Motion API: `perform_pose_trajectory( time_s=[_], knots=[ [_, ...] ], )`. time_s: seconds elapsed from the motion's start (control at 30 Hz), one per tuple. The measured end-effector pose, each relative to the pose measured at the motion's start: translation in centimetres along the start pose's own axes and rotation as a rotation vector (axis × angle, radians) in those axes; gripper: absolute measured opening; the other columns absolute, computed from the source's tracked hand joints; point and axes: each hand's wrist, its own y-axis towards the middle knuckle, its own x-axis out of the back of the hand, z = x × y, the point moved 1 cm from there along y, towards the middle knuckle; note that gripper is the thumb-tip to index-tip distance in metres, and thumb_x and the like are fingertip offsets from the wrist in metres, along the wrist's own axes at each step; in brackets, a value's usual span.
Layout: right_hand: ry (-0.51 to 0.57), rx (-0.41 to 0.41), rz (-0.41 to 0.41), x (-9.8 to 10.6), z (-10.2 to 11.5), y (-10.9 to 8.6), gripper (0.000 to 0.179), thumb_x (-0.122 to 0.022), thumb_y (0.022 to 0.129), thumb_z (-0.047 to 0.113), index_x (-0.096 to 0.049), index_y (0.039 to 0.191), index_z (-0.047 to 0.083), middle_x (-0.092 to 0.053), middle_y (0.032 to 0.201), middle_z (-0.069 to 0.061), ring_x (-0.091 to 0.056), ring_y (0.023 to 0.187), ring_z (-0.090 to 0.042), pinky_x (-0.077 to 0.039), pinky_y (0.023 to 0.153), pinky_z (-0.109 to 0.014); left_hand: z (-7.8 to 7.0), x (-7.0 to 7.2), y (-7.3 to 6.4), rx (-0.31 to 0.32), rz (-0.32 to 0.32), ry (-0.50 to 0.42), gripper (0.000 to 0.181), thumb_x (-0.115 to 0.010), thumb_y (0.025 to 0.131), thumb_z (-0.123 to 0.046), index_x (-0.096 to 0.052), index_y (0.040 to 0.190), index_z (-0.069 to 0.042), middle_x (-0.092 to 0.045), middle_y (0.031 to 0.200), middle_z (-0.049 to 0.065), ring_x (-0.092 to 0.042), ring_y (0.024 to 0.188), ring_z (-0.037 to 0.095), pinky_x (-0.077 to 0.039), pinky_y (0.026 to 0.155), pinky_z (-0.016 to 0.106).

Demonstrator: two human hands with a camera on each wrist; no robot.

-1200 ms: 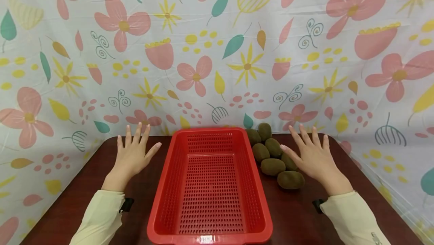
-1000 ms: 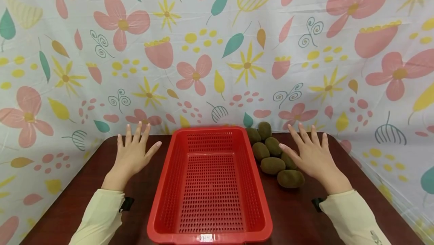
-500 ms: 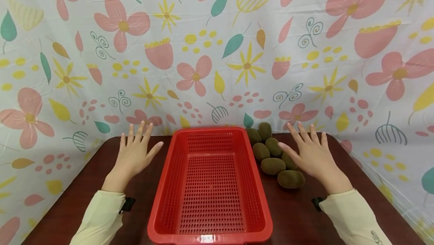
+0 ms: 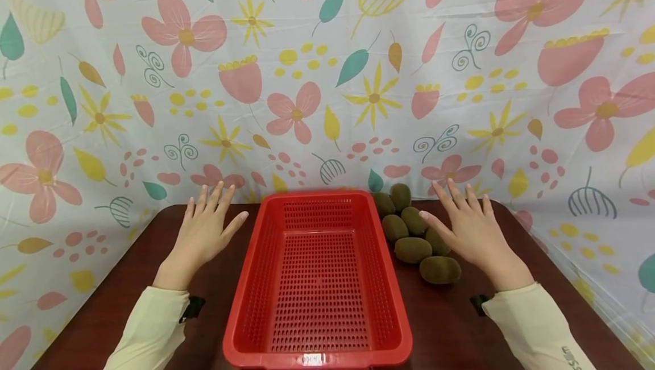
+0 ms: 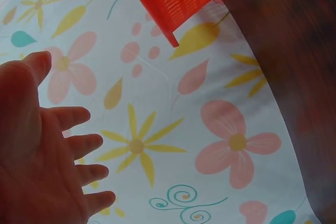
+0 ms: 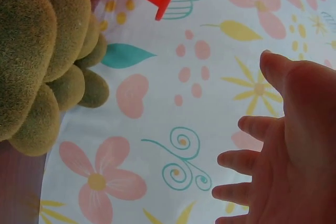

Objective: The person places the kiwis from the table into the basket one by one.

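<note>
A red perforated plastic basket (image 4: 240,296) stands in the middle of the table, with nothing inside it. Several brown fuzzy kiwis (image 4: 412,250) lie grouped along its right side; the right wrist view shows the kiwis (image 6: 23,61) close up. My left hand (image 4: 201,233) hovers left of the basket, palm down, fingers spread, holding nothing. To the right of the kiwis, my right hand (image 4: 473,236) is spread the same way, its thumb overlapping the nearest kiwis in the head view. Whether it touches them is not visible there, but the right wrist view shows a gap.
The dark reddish-brown table (image 4: 128,279) has its back edge against a white cloth (image 4: 327,74) printed with flowers and leaves. A small white label (image 4: 313,359) is on the basket's front rim. Black straps (image 4: 193,308) show at both sleeves.
My left hand has shifted slightly to the right, its fingers a bit closer together. The right hand has drifted slightly forward and left. Basket and kiwis stay in place.
</note>
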Motion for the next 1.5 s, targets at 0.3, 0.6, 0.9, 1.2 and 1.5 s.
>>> perform_pose_trajectory(
  time_s=[0.3,0.6,0.9,1.2,1.5],
  knots=[
    [0.021,0.005,-0.009,0.4,0.3,-0.1,0.079,-0.038,0.097,0.059,-0.012,0.156,0.012,-0.012,0.157,-0.025,-0.01,0.137,-0.055,0.004,0.109,-0.067,-0.4,0.1,-0.1,-0.031,-0.004,-0.023,0.077,-0.039,0.099,-0.055,-0.018,0.154,-0.006,-0.014,0.158,0.019,0.0,0.145,0.041,-0.001,0.114,0.059],
    [0.063,0.036,-0.037,0.6,0.6,-0.2,0.076,-0.039,0.098,0.056,-0.015,0.156,0.014,-0.02,0.155,-0.024,-0.016,0.137,-0.054,-0.002,0.111,-0.066,-0.7,0.3,-0.1,-0.072,-0.022,-0.069,0.072,-0.049,0.099,-0.043,-0.022,0.153,-0.006,-0.018,0.157,0.021,-0.006,0.145,0.041,-0.005,0.115,0.059],
    [0.129,0.085,-0.086,0.5,1.2,-0.3,0.072,-0.045,0.098,0.051,-0.023,0.154,0.012,-0.03,0.152,-0.022,-0.018,0.14,-0.048,-0.008,0.111,-0.065,-1.0,0.5,-0.4,-0.116,-0.062,-0.112,0.064,-0.056,0.097,-0.032,-0.033,0.149,-0.002,-0.031,0.151,0.023,-0.022,0.14,0.044,-0.015,0.112,0.06],
    [0.193,0.101,-0.074,0.6,1.7,-0.2,0.07,-0.048,0.098,0.049,-0.026,0.153,0.013,-0.037,0.149,-0.022,-0.021,0.139,-0.048,-0.018,0.106,-0.068,-0.8,0.1,-0.5,-0.156,-0.028,-0.198,0.06,-0.059,0.097,-0.025,-0.037,0.146,0.001,-0.044,0.141,0.026,-0.039,0.131,0.044,-0.022,0.109,0.063],
    [0.217,0.122,-0.048,-0.1,2.0,-0.3,0.068,-0.049,0.098,0.047,-0.026,0.153,0.013,-0.04,0.146,-0.023,-0.026,0.136,-0.048,-0.025,0.102,-0.069,-0.6,-0.2,-0.9,-0.14,0.075,-0.302,0.065,-0.062,0.095,-0.023,-0.034,0.148,0.001,-0.043,0.142,0.026,-0.039,0.13,0.047,-0.034,0.102,0.062]
  ],
)
